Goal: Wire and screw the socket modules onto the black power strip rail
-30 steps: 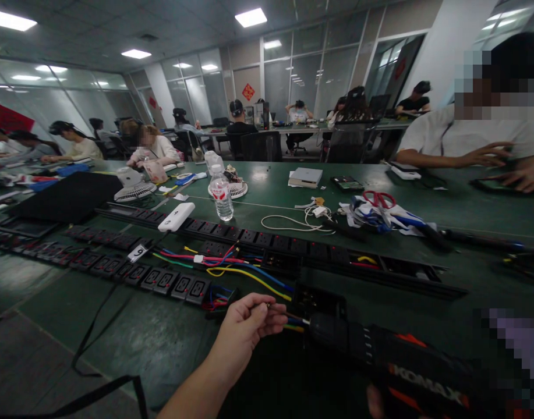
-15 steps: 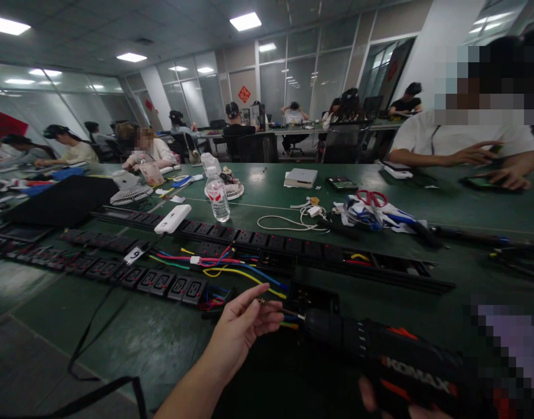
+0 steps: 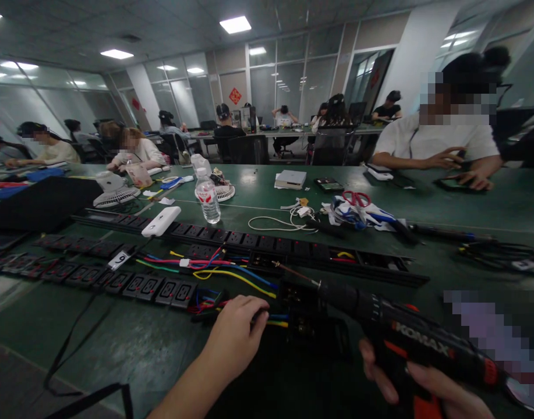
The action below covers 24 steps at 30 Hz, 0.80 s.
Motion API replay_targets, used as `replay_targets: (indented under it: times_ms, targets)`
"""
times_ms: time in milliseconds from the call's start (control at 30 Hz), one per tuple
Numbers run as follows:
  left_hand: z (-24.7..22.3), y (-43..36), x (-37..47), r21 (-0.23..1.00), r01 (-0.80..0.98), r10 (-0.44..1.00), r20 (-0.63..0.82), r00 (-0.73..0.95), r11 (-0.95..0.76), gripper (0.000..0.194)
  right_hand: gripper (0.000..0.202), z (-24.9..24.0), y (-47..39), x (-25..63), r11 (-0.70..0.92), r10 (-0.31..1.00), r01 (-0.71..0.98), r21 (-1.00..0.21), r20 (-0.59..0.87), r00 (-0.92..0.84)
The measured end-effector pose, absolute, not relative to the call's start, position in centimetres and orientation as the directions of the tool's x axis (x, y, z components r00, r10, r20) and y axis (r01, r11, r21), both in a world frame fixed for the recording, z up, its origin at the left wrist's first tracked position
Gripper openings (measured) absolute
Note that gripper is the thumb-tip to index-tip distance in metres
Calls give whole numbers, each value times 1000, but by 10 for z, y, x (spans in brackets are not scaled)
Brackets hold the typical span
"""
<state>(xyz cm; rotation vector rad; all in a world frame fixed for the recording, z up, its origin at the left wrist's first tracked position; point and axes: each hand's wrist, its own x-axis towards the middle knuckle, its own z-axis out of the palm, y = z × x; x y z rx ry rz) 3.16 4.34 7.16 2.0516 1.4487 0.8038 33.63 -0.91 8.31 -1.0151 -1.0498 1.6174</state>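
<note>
My right hand (image 3: 441, 384) is wrapped around the grip of a black and orange cordless drill (image 3: 406, 331). A long thin bit (image 3: 295, 273) points left from its chuck, with a small brass-coloured piece at the tip. That tip is over the wired black power strip parts, by an open black socket housing (image 3: 293, 294). My left hand (image 3: 240, 323) is closed, fingers curled down at the end of the front power strip (image 3: 148, 285); what they hold is hidden. Red, blue and yellow wires (image 3: 232, 273) run just behind the hand, and another open housing (image 3: 310, 329) lies to its right.
A long rear power strip (image 3: 249, 238) crosses the green table. Behind it stand a water bottle (image 3: 208, 198) and a white power bank (image 3: 161, 221). Red scissors (image 3: 356, 198), a white cable (image 3: 275, 224) and a black strap (image 3: 66, 343) lie about. A co-worker (image 3: 437, 139) sits opposite.
My left hand has left the bit tip and come down toward the front strip, its fingers now curled. The drill has tilted, its bit now pointing up and left. The view has shifted right.
</note>
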Motion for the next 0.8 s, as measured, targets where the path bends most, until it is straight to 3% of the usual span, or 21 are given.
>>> replay_targets:
  times_ms: [100,233,333,467,667,800]
  targets:
    - [73,46,45,605,710,928,154,340,-361,22,28,82,-5,338,-188,981,-353,-916,-155,-120]
    - [70,52,58,579,743,927,64,370,-336,23,27,76,1,342,-288,955,-481,-828,-287,-77]
    - [72,59,62,533,770,908,-10,420,-350,25,28,71,6,340,-286,950,-538,-793,-308,-51]
    - [77,65,62,526,747,861,-52,506,-408,28,30,70,8,331,-300,948,-513,-804,-309,-71]
    - [81,64,55,647,642,810,-65,583,-410,30,34,76,4,314,-291,955,-424,-858,-231,-187]
    - [81,63,48,629,610,735,-90,673,-482,31,37,75,-1,309,-299,941,-353,-887,-212,-263]
